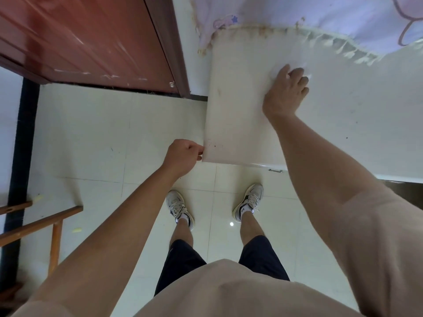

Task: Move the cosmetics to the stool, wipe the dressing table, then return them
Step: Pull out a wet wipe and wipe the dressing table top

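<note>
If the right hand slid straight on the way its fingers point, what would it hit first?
Probably the frilled hem of the lilac cloth lying across the dressing table, beyond the right hand and its tissue; only bare tabletop shows between.

White counter (240, 110), top scuffed, brown specks by the front-left corner, which the left hand (183, 156) pinches. Lavender frill-edged cloth (297, 14) drapes over the far edge. White wipe (302, 64) lies on top, mostly hidden under the right hand (286, 90).
</note>
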A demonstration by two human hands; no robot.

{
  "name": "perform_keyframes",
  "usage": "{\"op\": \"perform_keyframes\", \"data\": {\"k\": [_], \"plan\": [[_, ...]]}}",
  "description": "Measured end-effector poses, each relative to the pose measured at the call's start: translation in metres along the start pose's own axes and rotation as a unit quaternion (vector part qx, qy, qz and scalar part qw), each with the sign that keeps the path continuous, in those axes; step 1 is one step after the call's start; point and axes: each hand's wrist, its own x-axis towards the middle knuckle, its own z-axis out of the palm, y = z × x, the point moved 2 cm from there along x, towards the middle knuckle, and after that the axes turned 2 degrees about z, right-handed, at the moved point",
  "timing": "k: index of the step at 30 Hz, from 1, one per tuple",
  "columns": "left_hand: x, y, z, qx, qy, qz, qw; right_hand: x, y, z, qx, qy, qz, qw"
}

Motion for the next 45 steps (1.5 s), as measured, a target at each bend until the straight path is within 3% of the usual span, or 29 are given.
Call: {"op": "perform_keyframes", "data": {"k": [2,5,7,8,10,13,15,17,20,26,32,36,39,42,45], "plan": [[0.000,0.000,0.001,-0.003,0.006,-0.001,1.000,-0.024,-0.043,0.004,-0.014,-0.007,-0.145,0.989],[-0.003,-0.001,0.001,-0.006,0.014,-0.010,1.000,-0.075,-0.097,0.005,-0.031,-0.067,-0.349,0.934],[-0.003,-0.002,0.001,0.002,0.009,-0.009,1.000,-0.101,-0.106,0.003,-0.011,-0.106,-0.428,0.898],[-0.004,-0.002,0.000,0.009,0.005,-0.008,1.000,-0.106,-0.101,0.000,0.035,-0.095,-0.429,0.898],[-0.003,-0.002,-0.001,0.028,-0.001,0.001,1.000,-0.101,-0.072,-0.009,0.155,-0.046,-0.348,0.923],[0.000,0.000,-0.004,0.055,-0.001,0.007,0.998,-0.078,0.005,-0.020,0.286,0.030,-0.123,0.950],[0.004,0.002,-0.005,0.066,0.005,0.011,0.998,-0.062,0.061,-0.024,0.256,0.081,0.001,0.963],[0.010,0.008,-0.006,0.076,0.020,0.026,0.997,-0.057,0.115,-0.023,0.163,0.078,0.096,0.979],[0.021,0.027,-0.005,0.066,0.033,0.061,0.995,-0.075,0.159,-0.011,0.032,0.010,0.123,0.992],[0.036,0.047,-0.006,0.021,-0.003,0.053,0.998,-0.156,0.085,0.012,0.029,-0.047,-0.116,0.992],[0.035,0.046,-0.012,0.053,-0.021,0.044,0.997,-0.203,-0.011,0.014,0.069,-0.113,-0.329,0.935],[0.036,0.049,-0.013,0.105,-0.010,0.059,0.993,-0.198,-0.018,0.007,0.138,-0.146,-0.409,0.890],[0.033,0.047,-0.010,0.099,-0.008,0.056,0.994,-0.175,0.024,-0.009,0.290,-0.062,-0.312,0.903],[0.031,0.043,-0.006,0.054,-0.006,0.050,0.997,-0.129,0.082,-0.020,0.356,0.058,-0.067,0.930],[0.028,0.041,-0.001,-0.010,-0.013,0.035,0.999,-0.085,0.141,-0.016,0.318,0.112,0.206,0.919]]}}
